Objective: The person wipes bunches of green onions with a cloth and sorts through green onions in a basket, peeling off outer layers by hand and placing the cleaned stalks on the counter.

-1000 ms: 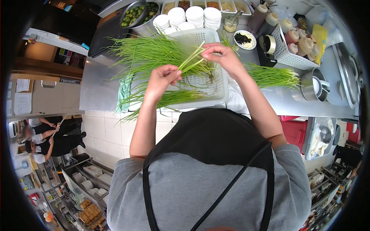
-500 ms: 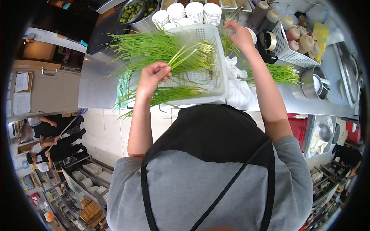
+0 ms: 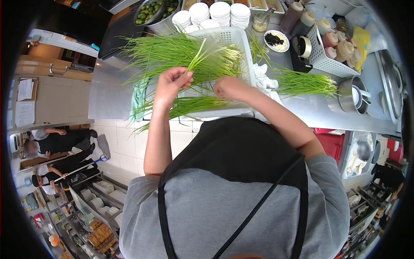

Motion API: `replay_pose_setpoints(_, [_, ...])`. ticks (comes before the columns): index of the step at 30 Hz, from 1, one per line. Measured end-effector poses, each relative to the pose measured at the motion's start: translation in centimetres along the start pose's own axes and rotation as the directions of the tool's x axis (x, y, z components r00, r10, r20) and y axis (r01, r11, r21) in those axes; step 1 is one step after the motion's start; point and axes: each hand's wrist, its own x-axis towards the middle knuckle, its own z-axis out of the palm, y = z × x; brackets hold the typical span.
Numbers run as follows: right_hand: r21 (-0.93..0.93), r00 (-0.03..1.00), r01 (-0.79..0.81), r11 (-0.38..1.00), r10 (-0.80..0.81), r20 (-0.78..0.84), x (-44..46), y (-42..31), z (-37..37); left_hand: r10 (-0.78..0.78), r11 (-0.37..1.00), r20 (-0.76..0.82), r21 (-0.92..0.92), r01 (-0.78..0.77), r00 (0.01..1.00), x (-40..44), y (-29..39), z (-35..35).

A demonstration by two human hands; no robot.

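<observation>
My left hand [image 3: 174,84] pinches a few thin spring onions [image 3: 197,56], their pale ends pointing up and to the right. My right hand [image 3: 230,88] is low over the right part of a white perforated basket [image 3: 248,56]. Its fingers are curled together, and what they hold, if anything, is hidden. A large pile of spring onions [image 3: 159,54] fills the back of the basket, leaves hanging over its left side. A smaller bunch [image 3: 189,105] lies along the near side, below both hands.
Right of the basket lie loose green scraps [image 3: 258,51], a white cloth [image 3: 264,80] and another spring onion bunch [image 3: 306,83]. Behind stand stacked white dishes [image 3: 220,15], a bowl of dark and pale bits [image 3: 276,41] and sauce bottles [image 3: 308,19]. Two people are at far left, one with a long-handled tool.
My right hand has moved from the far right, beyond the basket, down and left over the basket. My left hand keeps its place, the held stalks now tilted more upright.
</observation>
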Motion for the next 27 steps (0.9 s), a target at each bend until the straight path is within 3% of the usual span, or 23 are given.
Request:
replay_pose_setpoints(1, [0.000,1.000,0.001,1.000,-0.001,0.001,-0.4,-0.3,-1.3,-0.026,0.999,-0.010,-0.026,0.025,1.000,-0.1,-0.1,0.1])
replay_pose_setpoints(3, [0.337,0.977,0.107,0.936,-0.037,-0.208,-1.3,-0.7,-4.1,-0.023,1.000,0.032,0.001,0.023,0.999,-0.1,-0.7,0.4])
replay_pose_setpoints(4, [0.334,0.977,0.105,0.937,-0.035,-0.210,-1.5,-0.6,-4.8,-0.022,0.999,0.075,0.030,0.019,0.997,-0.1,-1.0,0.6])
replay_pose_setpoints(6, [0.617,0.974,0.100,0.780,0.048,-0.220,-1.7,-0.2,-6.0,-0.030,1.000,0.115,0.005,0.030,0.993,0.0,-1.3,1.2])
replay_pose_setpoints(8, [0.651,0.978,0.086,0.754,0.062,-0.201,-2.0,-0.3,-6.8,-0.038,0.999,0.153,-0.020,0.041,0.987,0.0,-1.2,1.7])
replay_pose_setpoints(11, [0.873,0.951,-0.028,0.487,0.281,-0.126,-2.5,-0.8,-7.2,-0.019,1.000,0.141,-0.004,0.020,0.990,0.0,-0.7,2.0])
replay_pose_setpoints(12, [0.873,0.952,-0.027,0.487,0.278,-0.126,-2.5,-1.0,-7.0,-0.033,0.999,0.129,-0.002,0.034,0.991,0.1,-0.7,2.0])
replay_pose_setpoints(14, [0.950,0.940,0.078,0.303,0.295,-0.172,-2.5,-1.4,-6.6,-0.045,0.999,0.114,0.000,0.046,0.992,0.2,-0.5,2.1])
replay_pose_setpoints(18, [0.956,0.920,0.085,0.280,0.347,-0.183,-2.3,-2.6,-6.1,-0.062,0.996,0.126,-0.062,0.070,0.990,0.2,-0.3,2.5])
replay_pose_setpoints(27, [0.924,0.904,0.075,0.376,0.366,-0.222,-2.2,-2.9,-5.8,-0.064,0.986,0.115,-0.146,0.081,0.991,0.3,-0.5,2.9])
